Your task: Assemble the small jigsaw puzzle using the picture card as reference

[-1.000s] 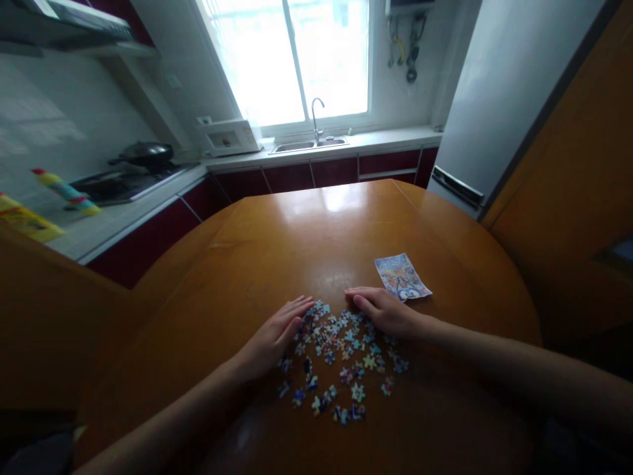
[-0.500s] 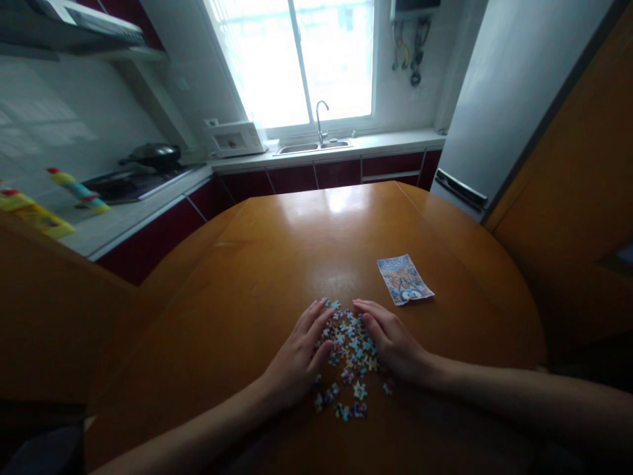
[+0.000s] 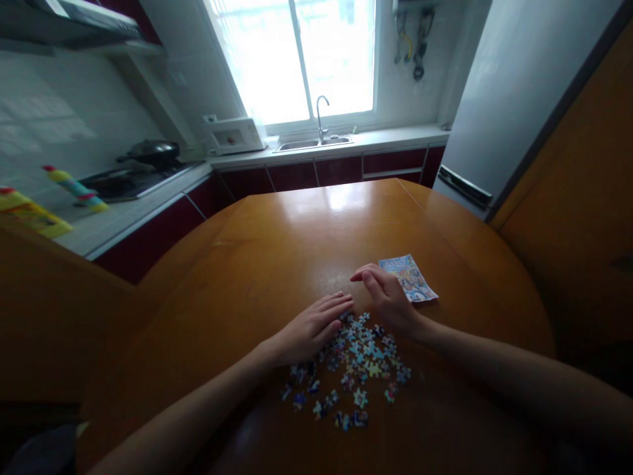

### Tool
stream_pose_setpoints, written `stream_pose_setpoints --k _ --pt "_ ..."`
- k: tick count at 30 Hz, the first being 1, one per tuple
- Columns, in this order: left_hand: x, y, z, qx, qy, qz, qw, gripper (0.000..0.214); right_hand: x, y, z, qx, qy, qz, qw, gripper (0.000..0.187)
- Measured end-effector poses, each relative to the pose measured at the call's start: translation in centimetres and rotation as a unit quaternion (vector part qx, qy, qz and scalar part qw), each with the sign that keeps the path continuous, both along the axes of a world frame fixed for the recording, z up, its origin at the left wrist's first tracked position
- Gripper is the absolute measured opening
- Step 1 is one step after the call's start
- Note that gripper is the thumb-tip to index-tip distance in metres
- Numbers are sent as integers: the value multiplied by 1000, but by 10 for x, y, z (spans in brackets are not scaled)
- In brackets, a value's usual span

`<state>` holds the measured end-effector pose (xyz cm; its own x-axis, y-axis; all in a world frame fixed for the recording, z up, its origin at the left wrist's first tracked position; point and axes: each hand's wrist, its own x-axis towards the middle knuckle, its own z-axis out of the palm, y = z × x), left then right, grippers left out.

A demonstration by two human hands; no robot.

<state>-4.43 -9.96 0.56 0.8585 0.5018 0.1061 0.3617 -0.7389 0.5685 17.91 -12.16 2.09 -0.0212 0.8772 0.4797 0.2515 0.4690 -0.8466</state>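
Several small colourful jigsaw pieces (image 3: 353, 363) lie scattered on the round wooden table (image 3: 277, 264). My left hand (image 3: 311, 326) rests flat on the left part of the pile, fingers stretched out and pointing right. My right hand (image 3: 386, 297) hovers at the pile's far right edge, fingers curled downward, and nothing can be seen in it. A small printed picture card (image 3: 410, 277) lies just beyond my right hand.
Beyond the table runs a kitchen counter with a sink and tap (image 3: 321, 125), a white appliance (image 3: 235, 135) and a stove with a pan (image 3: 148, 152). Yellow bottles (image 3: 74, 188) lie at the left. A grey fridge (image 3: 499, 99) stands at the right.
My hands had pushed the pieces together into a tight pile; now they have moved away from me and the pieces lie spread out. My right hand has lifted and curled.
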Motion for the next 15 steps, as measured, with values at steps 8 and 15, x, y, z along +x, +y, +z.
stream_pose_setpoints --k 8,15 --pt "-9 -6 9 53 -59 -46 996 20 15 -5 -7 -15 -22 0 1000 32" --pt "-7 -9 8 56 -36 -39 997 15 16 -5 -6 -17 -23 4 1000 34"
